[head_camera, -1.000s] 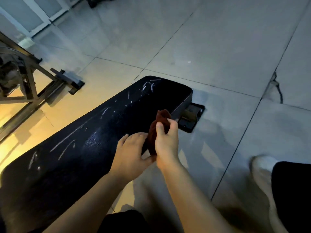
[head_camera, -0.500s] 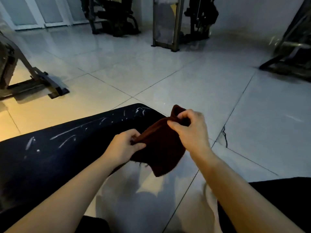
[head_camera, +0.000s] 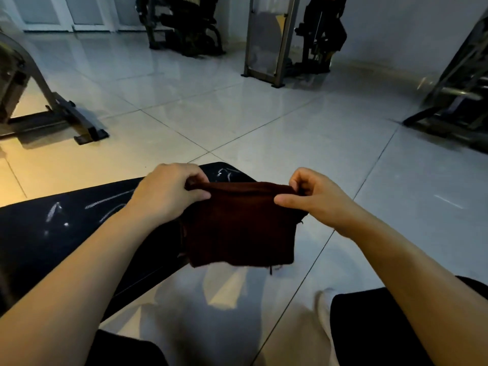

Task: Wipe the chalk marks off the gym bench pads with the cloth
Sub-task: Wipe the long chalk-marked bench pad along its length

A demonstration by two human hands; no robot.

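Both hands were up in front of the person, and the cloth (head_camera: 239, 225) was stretched between them! The left hand (head_camera: 169, 192) pinched the cloth's top left corner, fingers curled over the edge, thumb tucked under. The right hand (head_camera: 314, 198) pinched the top right corner, thumb pointing inward along the fabric. The cloth was a deep maroon, almost brown in that dim light, soft and slightly fuzzy. It hung as a rough rectangle from a taut top edge, with a loose thread dangling at its lower right corner. It was held in the air, partly over the end of the bench (head_camera: 39, 233) and partly over the floor (head_camera: 264, 122).

The bench pad was dark, nearly black, and ran in from the left. White chalk marks (head_camera: 52, 212) streaked its top: short dashes, a longer stroke, and a scribble near the far end just behind the cloth. Pale glossy tiles covered the floor, and gym machines (head_camera: 184, 25) stood along the back wall.
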